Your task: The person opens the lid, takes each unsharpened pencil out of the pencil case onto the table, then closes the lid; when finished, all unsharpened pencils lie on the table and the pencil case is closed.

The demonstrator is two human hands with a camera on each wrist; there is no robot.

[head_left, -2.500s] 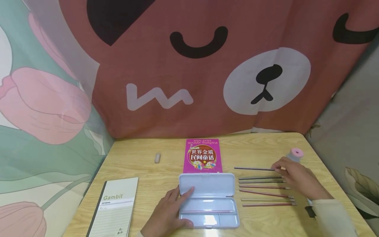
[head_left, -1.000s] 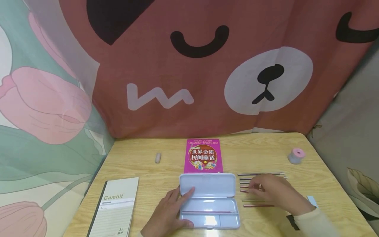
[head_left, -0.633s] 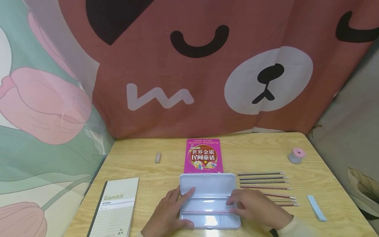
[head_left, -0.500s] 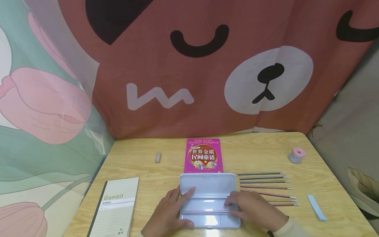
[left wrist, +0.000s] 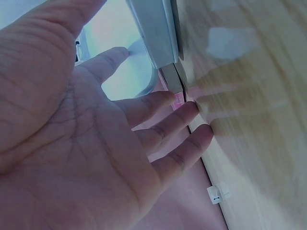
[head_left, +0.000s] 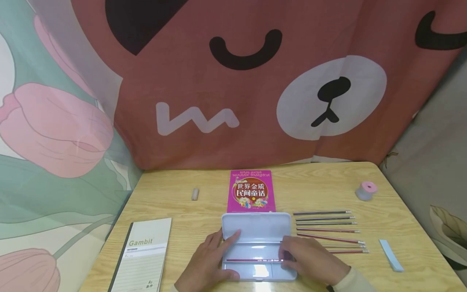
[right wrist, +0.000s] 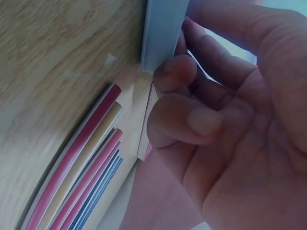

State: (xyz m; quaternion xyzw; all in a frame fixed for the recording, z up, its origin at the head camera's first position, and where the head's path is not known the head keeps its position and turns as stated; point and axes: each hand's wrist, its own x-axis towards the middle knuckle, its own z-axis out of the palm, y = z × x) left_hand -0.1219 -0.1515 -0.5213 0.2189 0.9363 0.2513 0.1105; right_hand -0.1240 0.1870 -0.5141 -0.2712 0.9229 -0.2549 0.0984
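Observation:
An open pale blue pencil case [head_left: 256, 226] lies before me in the head view, lid tipped back. My left hand [head_left: 208, 261] rests along its left side, index finger against the lid's inside and thumb at the front compartment. Its fingers look spread and fairly straight in the left wrist view. Inside the case, a dark red pencil [head_left: 251, 260] stretches across the divider. My right hand [head_left: 311, 259] pinches its right end; the fingertips partly hide it. The right wrist view shows the hand's outer fingers curled beside the case wall [right wrist: 163, 36].
Several pencils [head_left: 324, 230] lie in a row right of the case. Behind it is a magenta book [head_left: 251, 192]. A notebook [head_left: 142, 255] and a small eraser-like block [head_left: 195, 194] lie left. A pink-topped roll [head_left: 366, 190] and light blue strip [head_left: 391, 255] are right.
My right hand let go of a pencil at the row's far end and moved left into the case. The pencil there has turned, its printing now showing. My left hand has stayed put.

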